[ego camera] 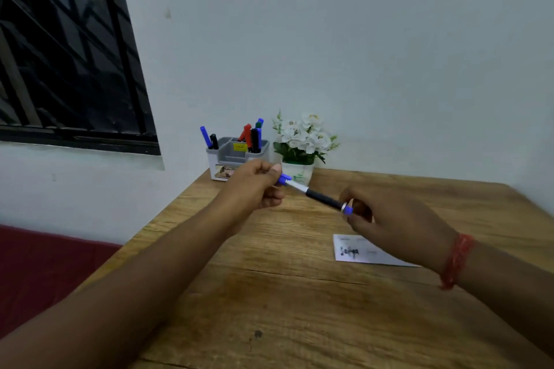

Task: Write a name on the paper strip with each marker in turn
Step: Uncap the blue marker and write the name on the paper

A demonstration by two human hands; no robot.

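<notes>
Two bare hands meet above a wooden table (269, 293) whose pale brown top is grainy, with a long crack running across the planks. Between them is a slim marker (317, 195): a black barrel, a short white section and blue at both ends. Its long axis slants from upper left, near the left hand (254, 189), down to lower right at the right hand (392, 219). The left hand has its fingers curled, thumb and forefinger pinching the blue end piece there. Whether that piece is a loose cap or seated on the marker is hard to make out. The right hand's fingers close around the other blue end, with a metal ring visible just before it. A red thread bracelet (455, 260) circles that wrist.

On the table beneath the right hand lies the paper strip (359, 252), white and flat, bearing one dark scrawled word too blurred to read; its right part is hidden by the hand and wrist.

At the far edge, against the plain wall, stands a grey plastic organizer (230, 156) with compartments holding blue, black, red and green markers upright or leaning. Just beside it is a small white pot (298, 174) of white artificial flowers. A dark barred window (66, 48) is cut off at the upper left.
</notes>
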